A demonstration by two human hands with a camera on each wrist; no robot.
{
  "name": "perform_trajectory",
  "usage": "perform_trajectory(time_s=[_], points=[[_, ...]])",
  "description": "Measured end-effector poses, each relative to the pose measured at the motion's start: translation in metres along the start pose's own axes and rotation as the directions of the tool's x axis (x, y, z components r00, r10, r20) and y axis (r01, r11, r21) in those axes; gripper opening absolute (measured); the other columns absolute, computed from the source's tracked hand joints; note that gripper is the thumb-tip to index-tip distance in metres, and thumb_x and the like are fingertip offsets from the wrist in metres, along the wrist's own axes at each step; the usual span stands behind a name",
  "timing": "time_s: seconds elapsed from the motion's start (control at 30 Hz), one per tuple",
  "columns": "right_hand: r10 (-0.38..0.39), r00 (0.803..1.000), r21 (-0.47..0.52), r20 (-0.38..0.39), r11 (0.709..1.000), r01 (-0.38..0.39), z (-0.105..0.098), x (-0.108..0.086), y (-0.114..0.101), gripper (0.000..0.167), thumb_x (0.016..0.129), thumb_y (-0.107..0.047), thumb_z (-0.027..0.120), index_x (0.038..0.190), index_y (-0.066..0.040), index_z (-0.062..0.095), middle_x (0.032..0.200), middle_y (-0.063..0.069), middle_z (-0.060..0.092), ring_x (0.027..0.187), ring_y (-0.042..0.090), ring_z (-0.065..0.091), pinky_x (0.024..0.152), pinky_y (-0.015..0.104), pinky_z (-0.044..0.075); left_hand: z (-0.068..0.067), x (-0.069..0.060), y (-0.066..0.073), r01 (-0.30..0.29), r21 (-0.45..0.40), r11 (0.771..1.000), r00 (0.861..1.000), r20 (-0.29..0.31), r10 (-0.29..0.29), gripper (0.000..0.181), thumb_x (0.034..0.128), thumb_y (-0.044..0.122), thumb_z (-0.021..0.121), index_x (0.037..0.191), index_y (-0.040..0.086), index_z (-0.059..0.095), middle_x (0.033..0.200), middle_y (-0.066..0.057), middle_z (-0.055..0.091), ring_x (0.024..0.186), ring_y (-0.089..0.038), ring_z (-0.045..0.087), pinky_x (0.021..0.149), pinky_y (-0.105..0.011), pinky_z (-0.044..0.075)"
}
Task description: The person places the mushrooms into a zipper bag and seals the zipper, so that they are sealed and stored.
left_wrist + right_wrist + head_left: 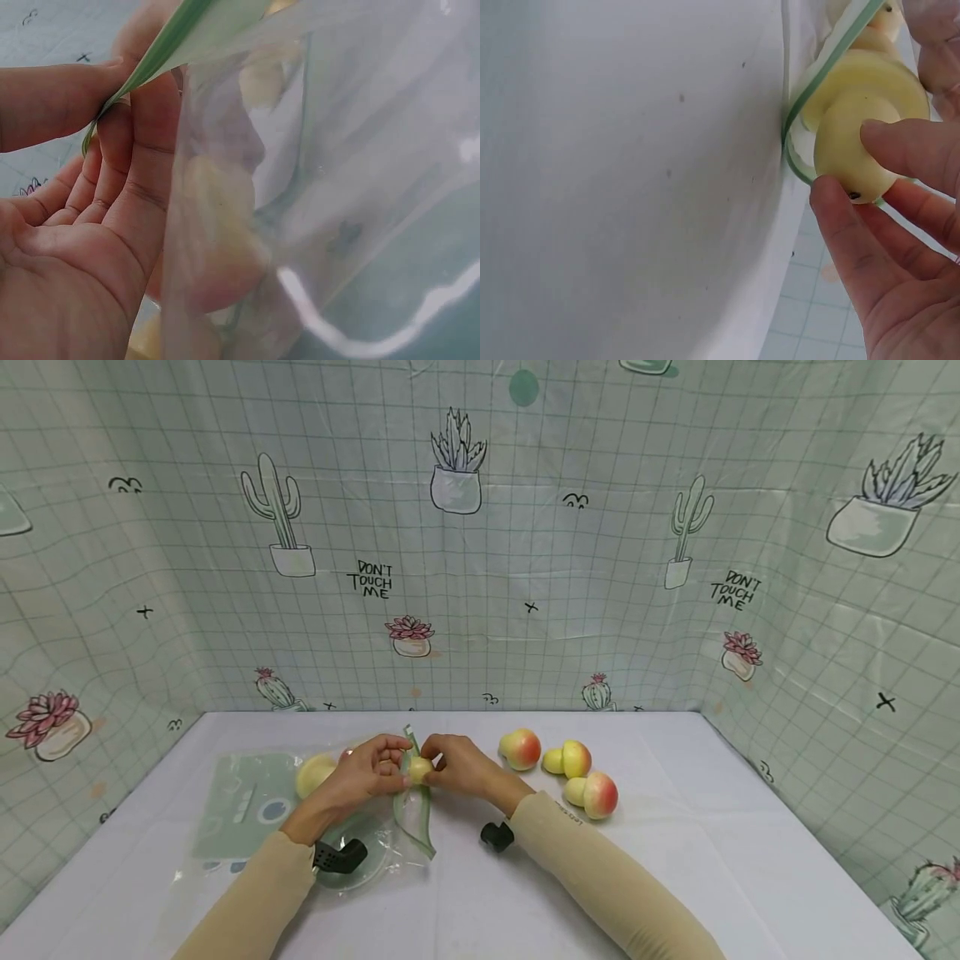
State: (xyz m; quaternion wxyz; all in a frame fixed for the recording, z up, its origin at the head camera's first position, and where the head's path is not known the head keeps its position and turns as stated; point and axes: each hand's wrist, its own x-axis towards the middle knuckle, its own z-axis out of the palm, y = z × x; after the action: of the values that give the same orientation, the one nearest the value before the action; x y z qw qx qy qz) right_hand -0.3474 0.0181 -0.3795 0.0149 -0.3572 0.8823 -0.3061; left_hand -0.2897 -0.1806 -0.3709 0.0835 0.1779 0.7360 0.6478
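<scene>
Head view | with left hand (363,768), pinched green rim (428,847) of clear bag (232,827) | with right hand (461,767), gripped yellow fruit (855,146) at bag's open mouth, over desk (480,910) | judged mid-insertion | likely required easing fruit inward, with rim parted, before loosening right grasp

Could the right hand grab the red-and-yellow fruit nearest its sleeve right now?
Probably not yet: the right hand is holding a yellow fruit at the mouth of the bag. Once freed, probably yes, since the red-and-yellow fruit lies uncovered on the table.
</scene>
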Motion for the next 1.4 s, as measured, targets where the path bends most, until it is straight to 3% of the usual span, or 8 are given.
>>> perform_trajectory(time_s=[0.33,0.7,1.03,1.4], points=[[0.032,0.999,0.095,0.013,0.995,-0.033,0.004,0.001,-0.003,0.022,0.084,-0.002,0.071,0.104,-0.004,0.062,0.104,0.007,0.064,0.086,0.012,0.065,0.071,0.019,0.050,0.000,0.001,-0.002,-0.017,0.000,1.000,1.000,0.025,0.017,0.056,0.0841,-0.008,0.064,0.131,-0.013,0.035,0.106,-0.011,0.045,0.081,-0.012,0.052,0.068,-0.021,0.047],[0.029,0.999,0.109,0.024,0.994,-0.032,0.005,0.001,-0.002,0.017,0.085,-0.003,0.070,0.100,-0.005,0.062,0.100,0.006,0.065,0.083,0.012,0.066,0.069,0.020,0.051,-0.001,0.002,-0.006,-0.003,-0.020,1.000,1.000,0.025,0.003,0.058,0.0845,-0.009,0.063,0.134,-0.015,0.033,0.102,-0.010,0.045,0.078,-0.008,0.051,0.066,-0.019,0.046],[0.052,0.998,0.098,0.029,0.994,-0.054,-0.002,-0.007,0.002,0.023,0.085,-0.007,0.070,0.107,-0.002,0.062,0.107,0.012,0.064,0.089,0.015,0.066,0.072,0.022,0.051,-0.001,0.003,-0.008,0.017,-0.040,0.999,0.999,0.030,-0.016,0.058,0.0848,-0.009,0.062,0.135,-0.013,0.033,0.101,-0.007,0.043,0.074,-0.007,0.046,0.064,-0.019,0.044],[-0.028,0.999,0.046,-0.031,0.998,0.029,-0.022,-0.026,0.002,0.029,0.086,-0.013,0.071,0.110,0.001,0.062,0.112,0.014,0.063,0.095,0.020,0.064,0.079,0.028,0.051,-0.002,0.002,-0.008,0.015,-0.026,1.000,1.000,0.016,-0.015,0.057,0.0847,-0.008,0.063,0.134,-0.012,0.035,0.099,-0.007,0.042,0.075,-0.008,0.045,0.064,-0.019,0.043]])
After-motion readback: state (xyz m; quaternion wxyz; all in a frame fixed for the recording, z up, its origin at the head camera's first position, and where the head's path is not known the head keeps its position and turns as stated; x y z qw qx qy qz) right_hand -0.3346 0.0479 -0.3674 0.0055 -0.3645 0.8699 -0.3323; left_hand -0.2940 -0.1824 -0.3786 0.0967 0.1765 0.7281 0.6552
